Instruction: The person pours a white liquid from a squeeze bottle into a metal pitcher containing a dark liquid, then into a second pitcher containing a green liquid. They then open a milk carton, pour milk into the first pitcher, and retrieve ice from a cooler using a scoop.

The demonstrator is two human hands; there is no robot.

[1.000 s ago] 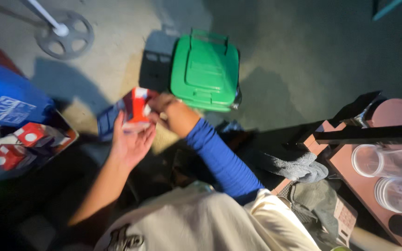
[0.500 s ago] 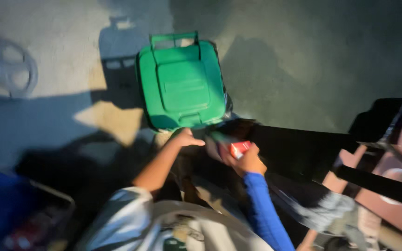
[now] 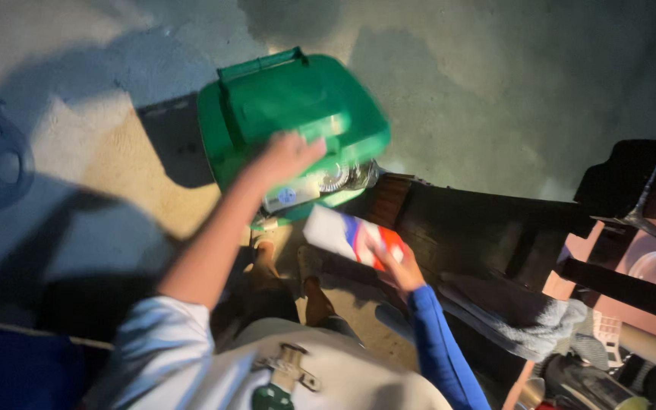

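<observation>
both hands busy: left hand (image 3: pixel 286 156) lifts green bin (image 3: pixel 290 114) lid, perhaps bottles inside.

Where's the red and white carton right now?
In the head view, the red and white carton is held in the right hand, just below the green bin whose lid the left hand lifts.

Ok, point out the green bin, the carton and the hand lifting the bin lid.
green bin (image 3: pixel 267 99), head view, on the top of the lid near the handle.
carton (image 3: pixel 343 234), head view, on its white and blue side.
left hand (image 3: pixel 286 156), head view, on the back of the hand.
</observation>
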